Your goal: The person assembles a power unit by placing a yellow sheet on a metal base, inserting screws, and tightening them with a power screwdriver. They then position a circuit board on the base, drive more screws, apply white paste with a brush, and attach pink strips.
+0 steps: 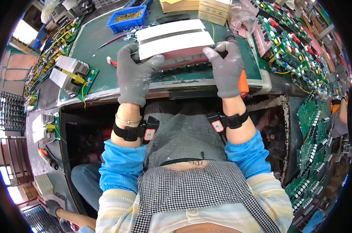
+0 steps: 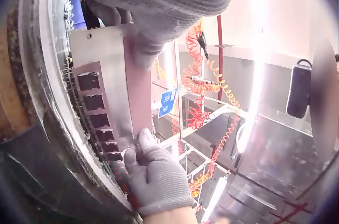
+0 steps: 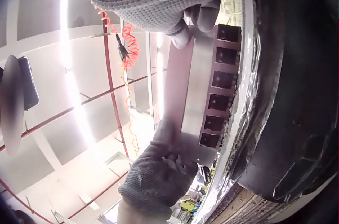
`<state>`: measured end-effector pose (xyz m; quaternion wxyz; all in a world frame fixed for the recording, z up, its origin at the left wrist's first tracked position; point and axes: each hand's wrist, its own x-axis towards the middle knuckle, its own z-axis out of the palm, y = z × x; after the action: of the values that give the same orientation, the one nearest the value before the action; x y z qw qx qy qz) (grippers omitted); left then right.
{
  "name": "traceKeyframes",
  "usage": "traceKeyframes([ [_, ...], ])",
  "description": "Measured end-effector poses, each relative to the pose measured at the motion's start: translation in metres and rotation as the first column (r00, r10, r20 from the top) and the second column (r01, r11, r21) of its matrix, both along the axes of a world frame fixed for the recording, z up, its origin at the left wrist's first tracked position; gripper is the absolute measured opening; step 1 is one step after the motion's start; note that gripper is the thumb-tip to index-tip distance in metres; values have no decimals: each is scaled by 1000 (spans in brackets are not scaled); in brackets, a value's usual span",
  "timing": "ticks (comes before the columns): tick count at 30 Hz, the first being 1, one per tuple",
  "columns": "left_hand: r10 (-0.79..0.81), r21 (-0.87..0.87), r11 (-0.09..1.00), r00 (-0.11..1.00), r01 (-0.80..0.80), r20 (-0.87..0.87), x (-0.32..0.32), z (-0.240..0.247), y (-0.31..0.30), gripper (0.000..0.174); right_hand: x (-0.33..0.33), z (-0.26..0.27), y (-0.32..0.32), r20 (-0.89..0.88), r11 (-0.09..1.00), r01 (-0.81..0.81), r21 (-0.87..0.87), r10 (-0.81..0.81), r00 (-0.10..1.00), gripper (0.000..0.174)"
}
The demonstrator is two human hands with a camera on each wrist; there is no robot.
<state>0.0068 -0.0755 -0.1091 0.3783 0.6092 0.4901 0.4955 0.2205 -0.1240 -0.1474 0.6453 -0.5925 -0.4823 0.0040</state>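
Note:
Both hands, in grey knitted gloves, hold a long metal heatsink [image 1: 176, 40] by its two ends, over the front edge of the green-topped bench [image 1: 92, 39]. My left hand [image 1: 136, 72] grips the left end, thumb on the near edge. At the right end my right hand [image 1: 227, 68] grips it likewise. From above it shows two pale strips with a dark gap between them. The left wrist view shows a row of dark square patches [image 2: 95, 102] along its side, beside a pinkish strip [image 2: 139, 86]. Curled fingers are partly hidden behind the piece.
Behind lie a blue bin [image 1: 127, 19] of small brass-coloured parts, loose hardware [image 1: 133, 34] and a cardboard box [image 1: 214, 11]. An orange-handled tool [image 1: 243, 82] sits beside the right hand. Finned heatsinks [image 1: 69, 75] stand left; populated circuit boards [image 1: 288, 42] crowd the right.

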Motion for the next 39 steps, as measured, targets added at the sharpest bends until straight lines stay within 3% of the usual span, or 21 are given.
traceKeyframes([
  [3, -11, 53, 998, 999, 13, -38, -3, -3, 4, 61, -1, 3, -2, -140, 997, -60, -51, 52, 989, 29],
  [5, -51, 0, 999, 998, 51, 30, -7, -6, 8, 62, -2, 6, -3, -165, 995, -80, -60, 69, 984, 29],
  [13, -179, -95, 972, 941, 214, 286, -12, -7, 9, 63, 0, 6, -3, -137, 995, -77, -67, 67, 988, 29],
  [22, -196, -101, 968, 940, 232, 281, -15, -9, 11, 66, 0, 7, -4, -136, 993, -86, -84, 74, 988, 32],
  [25, -203, -95, 967, 939, 238, 277, -15, -9, 11, 67, -2, 10, -8, -151, 983, -121, -139, 100, 984, 46],
  [26, -213, -75, 968, 938, 242, 273, -16, -9, 11, 67, -5, 15, -10, 49, 993, -49, -106, 55, 997, 56],
  [28, -242, -39, 965, 934, 261, 263, -18, -10, 11, 68, -21, 33, -14, 426, 997, 81, -7, -70, 902, 75],
  [31, -229, -26, 972, 964, 234, 132, -18, 4, 4, 67, -47, 40, -8, 498, 993, 90, -79, -39, 867, 98],
  [34, -156, -15, 988, 985, 156, -71, -15, 15, 2, 69, -63, 41, 8, 565, 973, 180, -144, -69, 822, 104],
  [37, -99, 74, 991, 981, 113, -168, -16, 9, 9, 62, -57, 43, 12, 590, 950, 261, -173, -112, 799, 105],
  [39, -125, 30, 991, 983, 130, -134, -17, 8, 13, 61, -43, 47, 6, 607, 914, 348, -210, -156, 779, 109],
])
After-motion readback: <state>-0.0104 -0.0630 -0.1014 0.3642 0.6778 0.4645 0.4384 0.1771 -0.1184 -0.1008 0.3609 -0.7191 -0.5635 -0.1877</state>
